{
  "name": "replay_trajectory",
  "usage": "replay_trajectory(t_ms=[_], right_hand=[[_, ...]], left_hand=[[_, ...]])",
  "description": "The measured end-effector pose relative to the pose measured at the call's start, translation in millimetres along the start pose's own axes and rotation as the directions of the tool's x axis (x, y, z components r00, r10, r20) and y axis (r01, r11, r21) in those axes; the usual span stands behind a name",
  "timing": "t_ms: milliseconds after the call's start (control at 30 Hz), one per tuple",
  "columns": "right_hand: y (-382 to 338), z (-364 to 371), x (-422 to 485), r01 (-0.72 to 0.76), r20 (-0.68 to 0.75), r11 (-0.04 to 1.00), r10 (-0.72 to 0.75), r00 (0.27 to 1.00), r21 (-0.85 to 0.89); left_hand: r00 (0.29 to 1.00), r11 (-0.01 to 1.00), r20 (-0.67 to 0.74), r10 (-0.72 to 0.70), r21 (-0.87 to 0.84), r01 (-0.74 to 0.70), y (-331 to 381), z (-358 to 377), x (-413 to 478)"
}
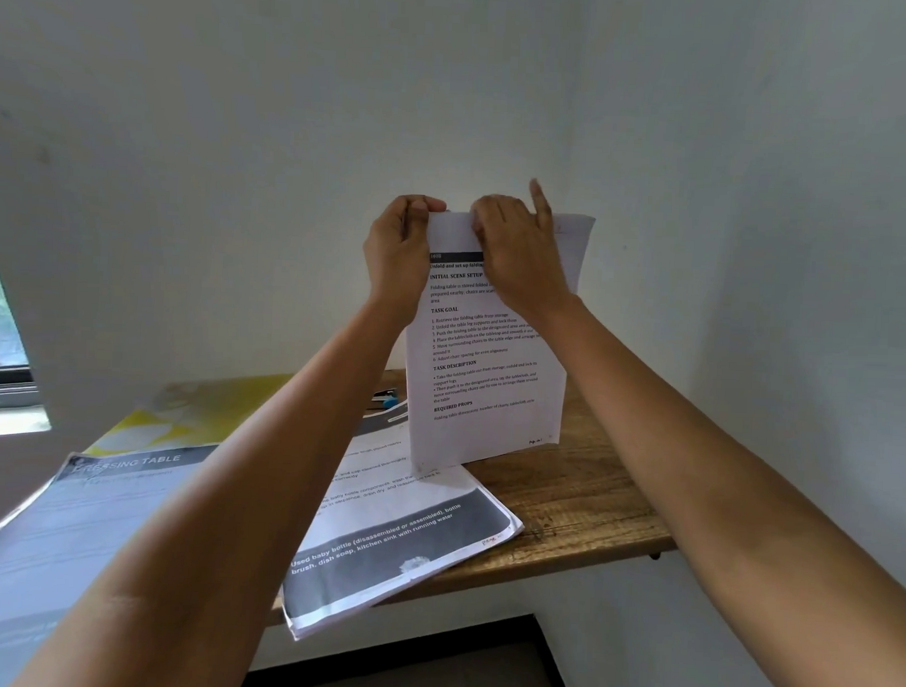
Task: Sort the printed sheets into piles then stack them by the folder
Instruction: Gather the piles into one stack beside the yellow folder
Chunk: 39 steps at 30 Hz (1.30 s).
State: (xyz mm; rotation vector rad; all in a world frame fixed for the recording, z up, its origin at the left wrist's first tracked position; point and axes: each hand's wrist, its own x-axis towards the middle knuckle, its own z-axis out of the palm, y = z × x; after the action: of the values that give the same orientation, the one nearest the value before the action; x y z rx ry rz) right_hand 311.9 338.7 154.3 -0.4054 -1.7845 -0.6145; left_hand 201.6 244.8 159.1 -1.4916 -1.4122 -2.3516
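Both hands hold one bundle of white printed sheets (490, 396) upright, its lower edge on the brown wooden table (589, 492). Left hand (400, 249) grips the top left corner; right hand (515, 253) pinches the top edge, forefinger raised. Recommendation: tap the bundle lightly to square its edges, grip kept loose, then lay it near the flat yellow folder (191, 416), separate from the adjoining grey-banded printed pile (398, 536).
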Motion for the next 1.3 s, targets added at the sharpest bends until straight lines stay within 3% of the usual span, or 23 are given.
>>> replay_trajectory(t_ms=[400, 533, 667, 800, 867, 1000, 1133, 1300], right_hand=[[74, -21, -16, -0.212, 0.105, 0.977, 0.214, 0.971, -0.029], [91, -26, -18, -0.299, 0.148, 0.951, 0.286, 0.947, 0.078], [96, -28, -20, -0.375, 0.141, 0.880, 0.348, 0.927, 0.292], [96, -25, -22, -0.449, 0.178, 0.835, 0.412, 0.893, 0.317], [94, -24, -27, -0.541, 0.247, 0.727, 0.482, 0.840, 0.423], [82, -13, -54, -0.735, 0.514, 0.329, 0.548, 0.660, 0.593], [62, -10, -98, -0.802, 0.660, 0.167, 0.485, 0.573, 0.574], [45, -5, -138, -0.821, 0.705, 0.086, 0.468, 0.533, 0.565]], left_hand=[[1.000, 1.000, 0.012, -0.007, 0.001, 0.007, -2, 0, 0], [1.000, 1.000, 0.007, -0.017, -0.002, 0.017, -2, 0, 1], [1.000, 1.000, 0.018, -0.018, -0.001, 0.018, -2, 0, 1], [1.000, 1.000, 0.028, -0.013, -0.005, 0.013, 0, 2, 0], [1.000, 1.000, 0.019, -0.024, -0.002, 0.024, 1, 3, -1], [0.998, 0.998, -0.025, -0.060, -0.013, 0.060, 0, 3, 1], [0.997, 0.997, -0.022, -0.071, -0.025, 0.071, -2, 1, 2], [0.997, 0.997, -0.001, -0.076, -0.023, 0.076, -1, 0, -1]])
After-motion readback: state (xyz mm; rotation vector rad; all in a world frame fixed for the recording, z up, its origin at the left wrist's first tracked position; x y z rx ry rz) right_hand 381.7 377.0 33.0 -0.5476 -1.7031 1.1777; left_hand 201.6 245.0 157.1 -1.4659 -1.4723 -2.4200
